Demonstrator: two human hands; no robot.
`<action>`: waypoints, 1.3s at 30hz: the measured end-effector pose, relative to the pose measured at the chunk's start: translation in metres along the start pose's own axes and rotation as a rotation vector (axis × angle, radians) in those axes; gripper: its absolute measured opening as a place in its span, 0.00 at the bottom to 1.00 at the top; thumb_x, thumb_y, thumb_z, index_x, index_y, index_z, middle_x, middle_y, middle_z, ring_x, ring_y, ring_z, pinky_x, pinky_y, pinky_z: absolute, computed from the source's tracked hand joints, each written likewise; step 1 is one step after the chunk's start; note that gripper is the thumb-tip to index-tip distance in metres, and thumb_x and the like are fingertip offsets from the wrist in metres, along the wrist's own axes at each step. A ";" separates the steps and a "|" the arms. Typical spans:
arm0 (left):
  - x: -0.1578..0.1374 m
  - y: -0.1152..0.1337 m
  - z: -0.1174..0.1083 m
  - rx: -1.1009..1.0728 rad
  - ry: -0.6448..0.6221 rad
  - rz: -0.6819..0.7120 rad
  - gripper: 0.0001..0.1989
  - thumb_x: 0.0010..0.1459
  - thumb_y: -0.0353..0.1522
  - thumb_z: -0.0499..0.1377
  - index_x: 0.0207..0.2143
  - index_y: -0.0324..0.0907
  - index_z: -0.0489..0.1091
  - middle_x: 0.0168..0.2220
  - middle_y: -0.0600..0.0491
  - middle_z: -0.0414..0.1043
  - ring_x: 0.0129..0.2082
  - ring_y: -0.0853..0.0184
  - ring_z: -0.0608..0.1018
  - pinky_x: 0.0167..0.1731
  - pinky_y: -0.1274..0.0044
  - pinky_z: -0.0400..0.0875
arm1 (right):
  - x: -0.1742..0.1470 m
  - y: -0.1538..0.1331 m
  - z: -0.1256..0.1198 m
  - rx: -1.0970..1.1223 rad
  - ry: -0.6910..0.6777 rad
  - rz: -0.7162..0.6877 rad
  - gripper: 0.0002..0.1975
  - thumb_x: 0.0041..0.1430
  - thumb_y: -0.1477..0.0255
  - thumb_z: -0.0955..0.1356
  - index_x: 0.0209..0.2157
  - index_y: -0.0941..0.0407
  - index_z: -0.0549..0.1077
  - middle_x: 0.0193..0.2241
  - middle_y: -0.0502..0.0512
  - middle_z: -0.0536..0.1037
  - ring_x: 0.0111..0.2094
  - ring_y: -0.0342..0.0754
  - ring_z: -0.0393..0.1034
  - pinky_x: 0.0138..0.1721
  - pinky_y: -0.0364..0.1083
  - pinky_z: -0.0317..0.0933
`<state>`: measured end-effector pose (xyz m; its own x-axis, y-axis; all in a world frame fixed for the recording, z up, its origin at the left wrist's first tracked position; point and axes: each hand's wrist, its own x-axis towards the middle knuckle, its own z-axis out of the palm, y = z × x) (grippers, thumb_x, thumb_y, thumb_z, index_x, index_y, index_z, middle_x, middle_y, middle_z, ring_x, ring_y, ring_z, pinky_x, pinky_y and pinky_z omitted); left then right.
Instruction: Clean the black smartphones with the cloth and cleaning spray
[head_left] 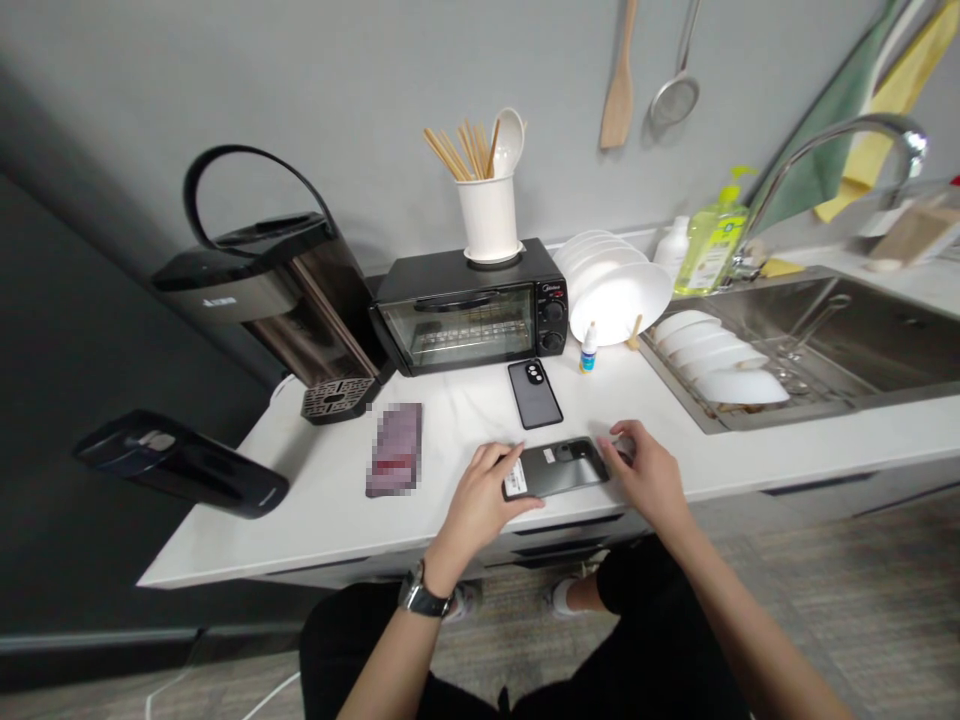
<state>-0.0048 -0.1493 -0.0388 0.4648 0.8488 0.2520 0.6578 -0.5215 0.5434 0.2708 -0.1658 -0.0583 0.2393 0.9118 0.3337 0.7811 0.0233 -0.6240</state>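
Note:
A grey smartphone (551,472) lies sideways near the counter's front edge, its back and camera block facing up. A white label is stuck at its left end. My left hand (484,495) grips that end, thumb along the near edge and fingers at the far edge. Beside the camera end, my right hand (646,470) is closed, thumb and forefinger drawn together; a small greyish thing seems to show between them, too small to name. Behind the phone lies a dark-edged phone case (535,393) with camera holes. A small white bottle with a blue label (589,350) stands farther back.
A blurred-out purplish item (396,450) lies on the left, near a dark tumbler (195,475) and a water dispenser (300,310). Behind are a toaster oven (472,325) and racked plates (619,300). A sink (862,330) with bowls is right.

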 end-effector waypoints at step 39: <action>-0.022 0.005 -0.007 -0.066 0.027 -0.054 0.58 0.49 0.36 0.77 0.74 0.57 0.46 0.60 0.51 0.74 0.59 0.56 0.74 0.60 0.61 0.70 | -0.061 -0.023 0.003 -0.324 -0.159 -0.594 0.35 0.74 0.58 0.62 0.75 0.52 0.49 0.72 0.54 0.60 0.75 0.62 0.45 0.71 0.68 0.48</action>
<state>-0.0163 -0.1702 -0.0363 0.4129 0.8779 0.2425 0.6407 -0.4693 0.6077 0.2366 -0.2205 -0.0665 -0.3501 0.8319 0.4306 0.8922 0.4362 -0.1172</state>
